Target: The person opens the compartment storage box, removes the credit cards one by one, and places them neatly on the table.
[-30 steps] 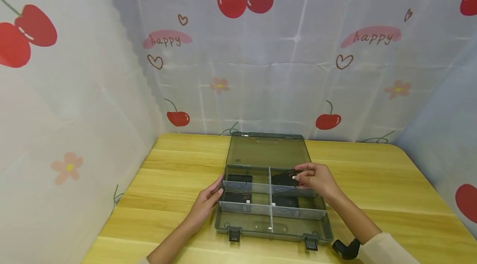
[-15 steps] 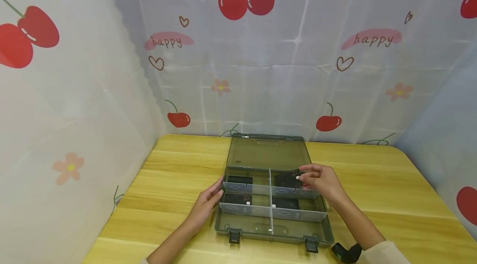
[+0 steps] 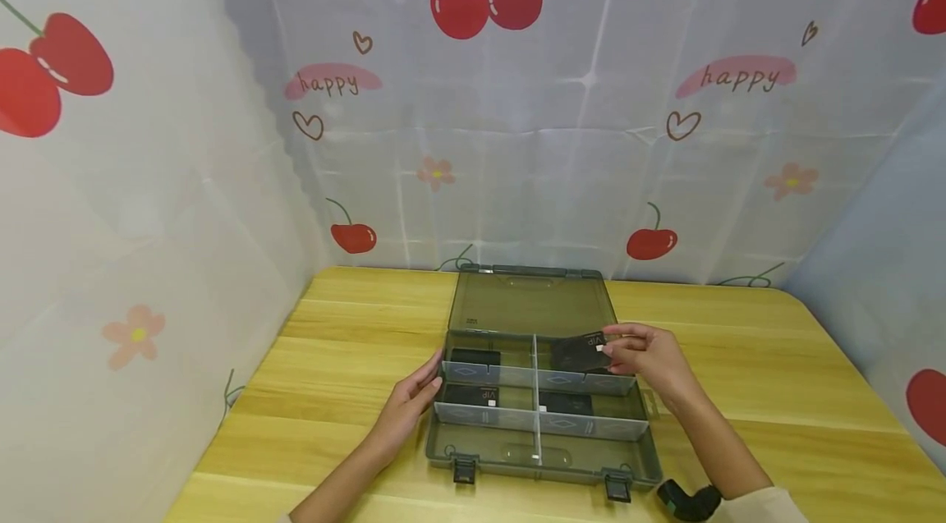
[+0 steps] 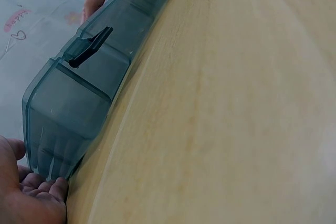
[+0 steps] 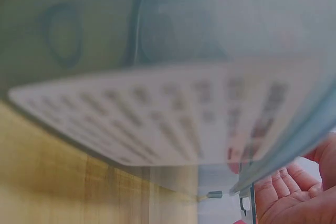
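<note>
My right hand (image 3: 650, 359) pinches a black VIP card (image 3: 580, 352) by its right end, between thumb and fingers. The card is tilted over the back right compartment of a smoky clear plastic organizer box (image 3: 488, 470), whose lid (image 3: 532, 301) lies open behind it. My left hand (image 3: 406, 401) rests against the box's left side, its fingers along the outer wall, as the left wrist view also shows. More black cards lie in the box: one in the back left compartment, a VIP card (image 3: 473, 395) in the middle left and a card (image 3: 567, 403) in the middle right.
Thin clear dividers (image 3: 537, 400) part the compartments. Two dark latches (image 3: 464, 470) hang at the box's front. A black angled object (image 3: 689, 500) lies by the right sleeve. The wooden table (image 3: 355, 326) meets a cherry-printed curtain (image 3: 517, 137) behind.
My right hand has drawn the pinched VIP card a little to the right, and more of its face shows. My left hand has stayed against the box.
</note>
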`<state>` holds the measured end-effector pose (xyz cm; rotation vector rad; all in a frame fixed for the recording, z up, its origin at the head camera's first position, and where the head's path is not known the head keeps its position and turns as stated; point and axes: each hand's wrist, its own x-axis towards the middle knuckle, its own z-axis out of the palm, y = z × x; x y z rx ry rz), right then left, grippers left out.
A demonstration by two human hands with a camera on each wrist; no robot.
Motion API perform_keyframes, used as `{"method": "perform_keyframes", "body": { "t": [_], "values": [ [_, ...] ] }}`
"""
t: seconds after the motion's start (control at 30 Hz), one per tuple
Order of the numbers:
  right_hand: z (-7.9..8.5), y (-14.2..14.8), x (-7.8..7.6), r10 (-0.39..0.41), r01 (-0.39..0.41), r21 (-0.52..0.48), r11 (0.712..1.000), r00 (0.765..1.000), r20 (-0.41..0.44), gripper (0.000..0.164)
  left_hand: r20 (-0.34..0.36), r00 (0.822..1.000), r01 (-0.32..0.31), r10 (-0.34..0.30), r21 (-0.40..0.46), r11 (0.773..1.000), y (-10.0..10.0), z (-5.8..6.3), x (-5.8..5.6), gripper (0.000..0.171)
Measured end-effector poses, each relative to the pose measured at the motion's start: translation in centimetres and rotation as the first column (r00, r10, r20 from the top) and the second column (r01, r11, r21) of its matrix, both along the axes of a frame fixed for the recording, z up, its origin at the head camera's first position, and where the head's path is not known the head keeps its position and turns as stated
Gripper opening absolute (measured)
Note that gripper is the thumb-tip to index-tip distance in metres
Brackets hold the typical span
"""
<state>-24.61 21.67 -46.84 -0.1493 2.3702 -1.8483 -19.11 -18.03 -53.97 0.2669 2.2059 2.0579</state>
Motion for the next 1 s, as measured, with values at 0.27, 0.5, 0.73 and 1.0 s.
{"method": "perform_keyframes", "body": {
  "t": [0.27, 0.5, 0.73, 1.0],
  "values": [
    [0.1, 0.3, 0.0, -0.001, 0.001, -0.001, 1.000, 1.000, 0.010, 0.042, -0.002, 1.000, 0.006, -0.006, -0.005, 1.000, 0.1, -0.1, 0.0, 0.054],
    [0.4, 0.7, -0.1, -0.012, 0.012, -0.015, 1.000, 1.000, -0.003, 0.041, -0.014, 1.000, 0.005, -0.005, -0.031, 1.000, -0.1, 0.0, 0.0, 0.055],
    [0.9, 1.6, -0.2, -0.025, 0.026, -0.046, 0.999, 1.000, 0.011, 0.047, -0.002, 1.000, 0.005, -0.005, -0.030, 1.000, -0.1, 0.0, -0.1, 0.055],
    [1.6, 2.7, -0.3, -0.022, 0.021, -0.073, 0.997, 1.000, -0.016, 0.047, 0.008, 1.000, 0.002, -0.002, -0.003, 1.000, 0.0, -0.1, -0.2, 0.054]
  ]
}}
